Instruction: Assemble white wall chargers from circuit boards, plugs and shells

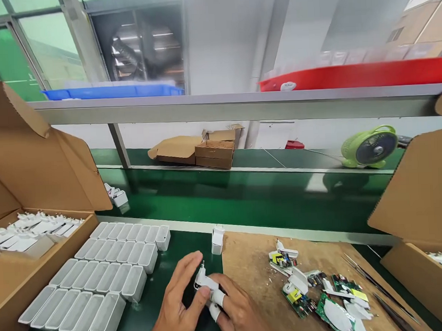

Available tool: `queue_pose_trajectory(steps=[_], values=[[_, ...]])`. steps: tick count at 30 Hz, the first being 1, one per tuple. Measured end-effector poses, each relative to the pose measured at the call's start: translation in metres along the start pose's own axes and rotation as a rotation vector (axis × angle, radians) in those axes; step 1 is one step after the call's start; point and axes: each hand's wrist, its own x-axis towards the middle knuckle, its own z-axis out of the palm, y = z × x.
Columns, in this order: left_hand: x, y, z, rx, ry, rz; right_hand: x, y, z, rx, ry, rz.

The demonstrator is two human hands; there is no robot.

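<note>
My left hand [179, 296] is closed, with thumb and fingers around a small white plastic part [204, 279] that has a thin metal tip pointing up. From the other side my right hand [236, 301] grips the same part, its fingers closed on it. White wraps cover some right fingertips. The hands partly hide the part's lower end. Rows of open white plastic casings [112, 280] stand to the left of my hands. A single white casing [217, 240] sits just beyond them, beside the wooden board [254, 266].
Circuit boards with white plastic pieces [322, 297] lie on the wooden board. Two pairs of tweezers [380, 288] rest to their right. Open cardboard boxes flank the bench: the left box [64, 255] holds white parts. A green conveyor [244, 198] and a green fan [370, 147] are behind.
</note>
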Motion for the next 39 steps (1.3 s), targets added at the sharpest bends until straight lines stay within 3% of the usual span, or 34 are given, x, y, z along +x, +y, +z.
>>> queue_pose_trajectory(steps=[2, 7, 19, 21, 24, 26, 28, 33, 39], values=[[0.001, 0.005, 0.0, 0.022, -0.026, -0.041, -0.003, 0.004, 0.008, 0.008, 0.022, 0.019], [0.004, 0.012, 0.002, -0.041, 0.084, -0.29, -0.006, 0.007, 0.014, -0.001, 0.069, 0.044], [0.001, 0.012, 0.004, -0.04, 0.086, -0.295, -0.003, 0.004, 0.013, 0.147, 0.029, 0.072], [-0.002, 0.007, 0.004, -0.08, 0.084, -0.234, 0.001, 0.004, 0.015, 0.312, 0.106, 0.173], [-0.007, 0.001, 0.008, -0.108, 0.015, -0.012, 0.009, 0.003, 0.016, 0.784, 0.204, 0.442], [-0.01, -0.001, 0.012, -0.032, -0.015, 0.104, 0.012, -0.001, 0.014, 1.054, 0.203, 0.583], [-0.013, -0.001, 0.017, 0.038, 0.022, 0.143, 0.012, -0.005, 0.011, 1.178, 0.173, 0.658], [-0.012, -0.001, 0.024, 0.057, 0.099, 0.131, 0.009, -0.008, 0.012, 1.256, 0.15, 0.699], [-0.007, 0.005, 0.018, 0.233, 0.057, 0.25, 0.004, 0.008, 0.022, 0.925, 0.315, 0.621]])
